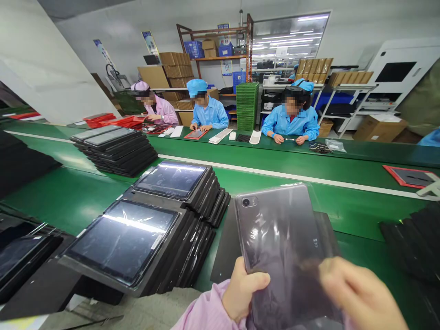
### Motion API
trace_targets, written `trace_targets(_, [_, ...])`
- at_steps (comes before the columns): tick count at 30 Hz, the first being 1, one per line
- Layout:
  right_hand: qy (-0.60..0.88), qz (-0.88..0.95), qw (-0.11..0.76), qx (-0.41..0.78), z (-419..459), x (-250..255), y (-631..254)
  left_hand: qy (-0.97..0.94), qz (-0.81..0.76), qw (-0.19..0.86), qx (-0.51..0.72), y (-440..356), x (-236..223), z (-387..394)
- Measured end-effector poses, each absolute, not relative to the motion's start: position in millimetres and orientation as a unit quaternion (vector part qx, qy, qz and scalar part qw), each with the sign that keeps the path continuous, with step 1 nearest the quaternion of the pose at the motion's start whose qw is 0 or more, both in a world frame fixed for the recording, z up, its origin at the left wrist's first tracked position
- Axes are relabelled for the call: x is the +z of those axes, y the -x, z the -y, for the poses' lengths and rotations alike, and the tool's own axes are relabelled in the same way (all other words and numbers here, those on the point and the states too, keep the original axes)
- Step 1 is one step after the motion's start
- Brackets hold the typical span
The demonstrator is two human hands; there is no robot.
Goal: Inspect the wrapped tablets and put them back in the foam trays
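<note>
My left hand (240, 286) grips the lower left edge of a grey tablet (278, 233), thumb across its back. The tablet is tilted, with its rear camera at the upper left, and a loose clear plastic sleeve (311, 195) wraps it. At its right edge is my right hand (357, 288), blurred, with fingers curled closed. Whatever they pinch is hidden. Beneath the tablet lies a dark foam tray (225, 250). To the left, two stacks of black foam trays (187, 250) carry tablets, with a near tablet (123, 238) and a far tablet (173, 179) lying screen up on top.
A green conveyor belt (354, 201) crosses in front, edged by a white strip (275, 176). Another tray stack (117, 151) stands at the far left, and dark trays (414, 243) are piled at the right. Three people sit across at a green bench (237, 149).
</note>
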State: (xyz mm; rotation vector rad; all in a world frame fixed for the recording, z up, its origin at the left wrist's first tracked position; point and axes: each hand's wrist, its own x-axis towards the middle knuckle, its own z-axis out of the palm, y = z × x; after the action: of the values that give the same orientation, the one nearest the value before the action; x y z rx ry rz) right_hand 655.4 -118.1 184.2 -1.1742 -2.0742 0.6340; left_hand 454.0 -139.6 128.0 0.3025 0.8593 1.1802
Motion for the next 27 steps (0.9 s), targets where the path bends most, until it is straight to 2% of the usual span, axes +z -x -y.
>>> trace_targets(2, [0.569,0.686,0.396,0.223,106,182,-672,-0.113,-0.412,0.723,0.543,-453,128,139])
trace_targets(4, [0.643,0.594,0.412,0.253,99,174,-676,-0.1,-0.415,0.722,0.545,-451,125,139])
trace_targets(8, [0.615,0.531,0.325,0.484,98,167,-667,-0.084,-0.456,0.696,0.548,-439,125,141])
trace_targets(12, [0.601,0.443,0.435,0.503,95,176,-674,-0.09,-0.513,0.68,0.516,-424,132,133])
trace_targets(14, [0.583,0.457,0.451,0.498,92,172,-670,-0.091,-0.508,0.686,0.514,-425,130,128])
trace_targets(16, [0.612,0.487,0.426,0.455,89,157,-656,-0.085,-0.503,0.692,0.512,-432,121,126])
trace_targets(18, [0.686,0.509,0.392,0.342,85,136,-638,-0.076,-0.508,0.701,0.495,-440,111,128])
trace_targets(22, [0.76,0.591,0.202,0.181,79,110,-626,-0.048,-0.518,0.716,0.464,-448,96,132])
trace_targets(24, [0.77,0.593,0.138,0.191,79,110,-636,-0.05,-0.508,0.719,0.472,-448,95,134])
trace_targets(27, [0.712,0.617,0.152,0.299,82,118,-660,-0.047,-0.488,0.721,0.49,-449,100,133])
